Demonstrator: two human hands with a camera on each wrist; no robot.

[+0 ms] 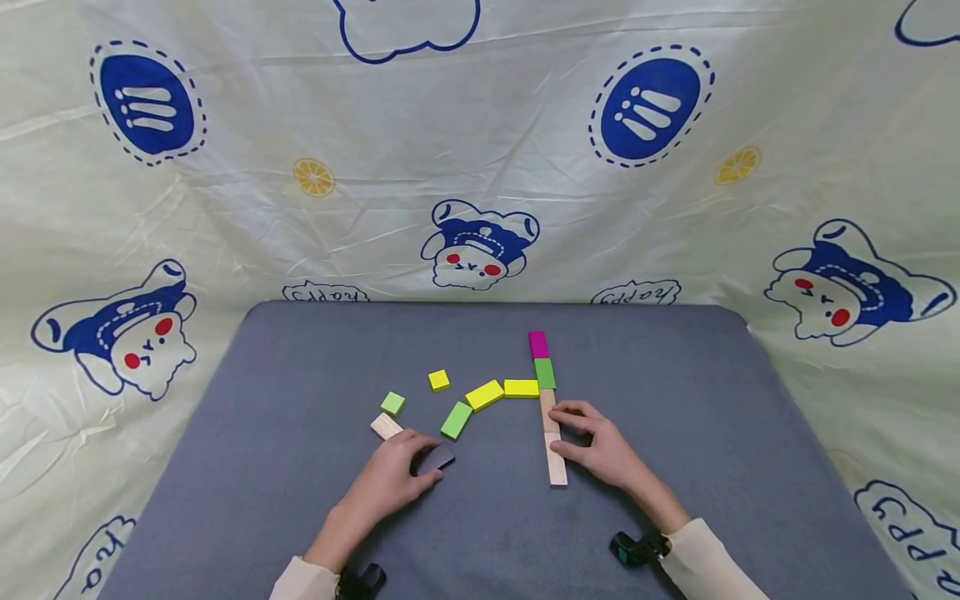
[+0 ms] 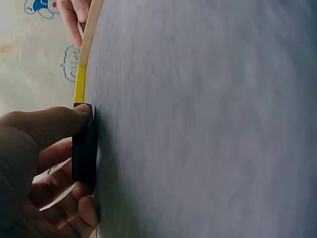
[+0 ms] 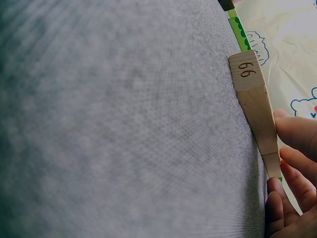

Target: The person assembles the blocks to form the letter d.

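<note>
My left hand (image 1: 390,473) pinches a dark block (image 1: 437,458) between thumb and fingers, low over the grey table; the left wrist view shows the same block as black. Just beyond the left knuckles lies a plain wooden block (image 1: 386,426), partly covered by the hand. My right hand (image 1: 609,452) touches the right side of a straight column with its thumb and fingertips. That column has a near wooden block (image 1: 556,462), a second wooden block (image 1: 550,410), a green block (image 1: 544,374) and a magenta block (image 1: 538,345). The near block's end reads "66" in the right wrist view.
From the column a yellow block (image 1: 521,388) runs left, followed by a tilted yellow block (image 1: 484,396) and a slanted green block (image 1: 456,420). A small yellow block (image 1: 438,381) and a small green block (image 1: 392,404) lie apart. A printed cloth (image 1: 480,125) hangs behind the table (image 1: 675,358).
</note>
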